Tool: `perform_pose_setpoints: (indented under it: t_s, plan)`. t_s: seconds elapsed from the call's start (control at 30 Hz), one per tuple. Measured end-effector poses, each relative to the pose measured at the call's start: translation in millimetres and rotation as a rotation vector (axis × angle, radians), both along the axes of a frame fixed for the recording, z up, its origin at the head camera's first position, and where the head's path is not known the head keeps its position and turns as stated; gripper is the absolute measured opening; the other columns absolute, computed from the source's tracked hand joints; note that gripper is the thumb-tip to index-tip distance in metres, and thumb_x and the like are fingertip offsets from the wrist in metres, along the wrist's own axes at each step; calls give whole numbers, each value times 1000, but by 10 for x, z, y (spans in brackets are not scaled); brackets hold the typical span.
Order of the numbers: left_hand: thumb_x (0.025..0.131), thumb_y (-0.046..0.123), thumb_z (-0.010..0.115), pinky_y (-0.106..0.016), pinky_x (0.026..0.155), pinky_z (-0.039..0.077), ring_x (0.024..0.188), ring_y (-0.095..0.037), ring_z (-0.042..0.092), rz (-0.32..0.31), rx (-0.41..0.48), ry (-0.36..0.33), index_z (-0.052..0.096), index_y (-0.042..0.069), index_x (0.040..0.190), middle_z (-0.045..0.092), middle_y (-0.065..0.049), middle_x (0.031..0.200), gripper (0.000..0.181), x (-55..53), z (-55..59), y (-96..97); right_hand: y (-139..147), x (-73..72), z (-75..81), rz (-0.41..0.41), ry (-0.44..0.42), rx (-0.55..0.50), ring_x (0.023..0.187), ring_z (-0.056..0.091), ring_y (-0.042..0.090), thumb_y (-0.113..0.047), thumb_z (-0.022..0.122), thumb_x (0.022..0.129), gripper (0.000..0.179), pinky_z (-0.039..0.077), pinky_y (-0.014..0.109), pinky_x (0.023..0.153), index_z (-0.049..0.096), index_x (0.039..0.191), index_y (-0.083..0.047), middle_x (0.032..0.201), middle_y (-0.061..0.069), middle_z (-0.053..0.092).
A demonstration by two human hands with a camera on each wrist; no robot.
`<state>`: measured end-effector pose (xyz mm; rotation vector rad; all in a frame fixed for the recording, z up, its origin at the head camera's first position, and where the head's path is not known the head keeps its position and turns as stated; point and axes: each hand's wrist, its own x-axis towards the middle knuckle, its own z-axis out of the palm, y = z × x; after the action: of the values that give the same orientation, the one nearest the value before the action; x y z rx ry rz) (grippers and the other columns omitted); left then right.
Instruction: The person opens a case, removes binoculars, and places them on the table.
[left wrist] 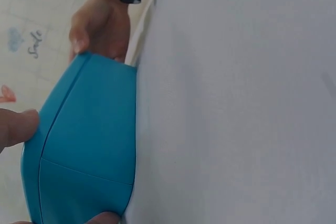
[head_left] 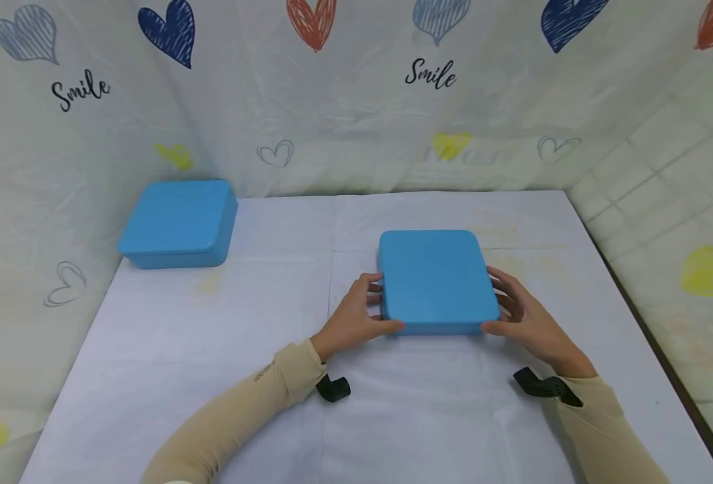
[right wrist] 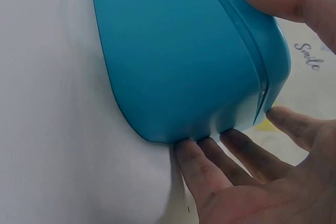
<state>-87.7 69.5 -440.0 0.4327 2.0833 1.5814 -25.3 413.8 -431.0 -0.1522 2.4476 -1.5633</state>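
A blue lidded box (head_left: 439,279) lies flat toward the right of the white-covered table, with a seam below its lid. The left hand (head_left: 356,312) holds its left side, thumb at the near left corner and fingers along the side wall. On the opposite side the right hand (head_left: 522,312) grips the box, its thumb at the near right corner. In the right wrist view, several fingertips (right wrist: 195,156) touch the box's side wall (right wrist: 173,56). The left wrist view shows the near wall of the box (left wrist: 94,129) with its lower edge at the table cloth.
A second blue box (head_left: 177,225), lid shut, sits at the table's far left corner. The white tablecloth (head_left: 259,417) reaches the right table edge. Behind and beside the table hang pale curtains (head_left: 344,101) printed with hearts. A dark strap piece (head_left: 334,388) sticks out from the left wrist.
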Motion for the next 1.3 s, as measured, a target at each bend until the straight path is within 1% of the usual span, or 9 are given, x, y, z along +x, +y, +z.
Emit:
perform_pose_setpoints:
  t_s: [0.13, 0.23, 0.43, 0.53, 0.7, 0.9, 1.07, 1.13, 1.3]
  plan:
    - [83, 27, 87, -44, 105, 58, 142, -32, 52, -12, -1, 0, 28, 13, 159, 44, -11, 150, 97, 20, -12, 62, 59, 40, 11, -9, -9, 0, 140, 38, -5, -10, 76, 94, 98, 43, 4, 98, 14, 166, -36, 169, 16, 21]
    - [84, 28, 86, -44, 106, 57, 141, -31, 51, -24, -11, 5, 27, 13, 159, 43, -11, 151, 97, 42, 7, 106, 109, 63, 6, -5, 0, -10, 135, 38, -11, -8, 75, 94, 98, 44, 4, 98, 14, 166, -34, 167, 17, 22]
    - [86, 30, 85, -43, 105, 58, 142, -32, 50, -47, -14, 12, 26, 12, 159, 41, -12, 152, 96, 78, 39, 158, 169, 100, 20, -4, 3, -12, 136, 38, -11, -5, 74, 94, 98, 43, 4, 98, 14, 166, -33, 167, 15, 23]
    - [86, 30, 84, -42, 104, 58, 142, -32, 49, -60, -7, 12, 25, 11, 159, 40, -13, 153, 96, 89, 30, 174, 191, 119, 25, -17, -9, -4, 136, 37, -14, -5, 74, 93, 98, 42, 3, 97, 16, 166, -35, 168, 12, 23]
    - [87, 31, 84, -40, 103, 59, 142, -31, 49, -79, 2, 14, 24, 11, 160, 39, -12, 154, 97, 100, 10, 199, 233, 145, 21, -19, -11, 3, 135, 36, -16, -5, 74, 93, 98, 43, 3, 97, 15, 166, -35, 169, 12, 22]
    - [87, 31, 83, -37, 102, 59, 143, -32, 48, -108, 7, 18, 23, 11, 160, 38, -14, 154, 97, 101, 3, 235, 297, 181, -7, -30, -15, -10, 136, 35, -18, -2, 73, 93, 98, 42, 2, 97, 15, 166, -34, 169, 11, 21]
    - [88, 32, 83, -36, 100, 59, 143, -31, 48, -130, 7, 23, 23, 11, 160, 38, -12, 154, 96, 92, 20, 268, 358, 208, -12, -12, 3, -5, 135, 34, -19, -1, 72, 94, 98, 41, 2, 96, 13, 167, -32, 170, 8, 21]
    - [88, 32, 83, -34, 99, 60, 144, -30, 48, -138, 4, 23, 24, 11, 160, 39, -12, 155, 95, 87, 31, 281, 379, 213, -10, -1, 10, -4, 135, 34, -18, 0, 71, 94, 98, 40, 2, 96, 12, 167, -30, 170, 9, 20]
    - [88, 30, 82, -31, 99, 60, 144, -31, 49, -158, 3, 19, 26, 11, 159, 38, -12, 155, 92, 68, 56, 316, 408, 230, 13, -22, -2, 3, 135, 34, -18, 0, 71, 94, 99, 41, 2, 95, 13, 167, -32, 169, 8, 21]
